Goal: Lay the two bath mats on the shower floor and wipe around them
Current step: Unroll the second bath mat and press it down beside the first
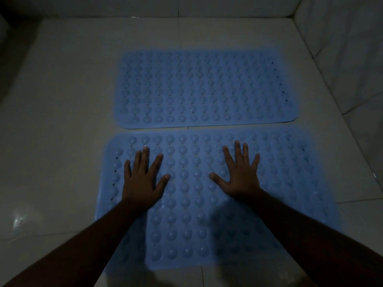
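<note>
Spread hands are pressing the near mat (pixel 190 216), a blue one, onto a dim shower floor (pixel 62 125).
The left hand (pixel 143 183) and right hand (pixel 241 176) are lying flat, fingers splayed, on this mat, its long axis running left to right; the far mat (pixel 205 90) is lying parallel just beyond, toward the back wall (pixel 145 7). The left hand is sitting nearer bare floor. No writing is showing.

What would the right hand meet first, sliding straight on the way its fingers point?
Flat on the near bath mat, the right hand would likely cross a thin strip of tiled floor, then meet the far bath mat.
</note>
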